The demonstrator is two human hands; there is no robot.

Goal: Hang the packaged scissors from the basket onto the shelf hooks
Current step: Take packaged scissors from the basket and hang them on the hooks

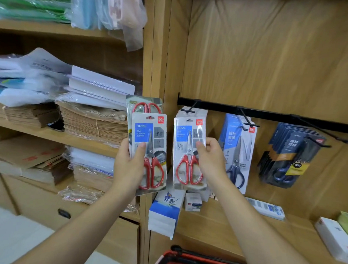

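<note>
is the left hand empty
No, the left hand grips packaged red-handled scissors, with a second pack showing behind the front one.

Two red-handled scissors packs point(148, 150), stacked upright, sit in the left grip point(128, 162). A matching pack point(189, 152) in the right grip point(209, 158) hangs on the leftmost hook point(190, 107). Red basket point(194, 261) lies below.

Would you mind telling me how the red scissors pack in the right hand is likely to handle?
The red scissors pack probably stays stiff: it stands flat in the right hand. Its glossy plastic front may be slippery. The scissors sit low in it, so it likely hangs bottom-heavy once on the hook.
</note>
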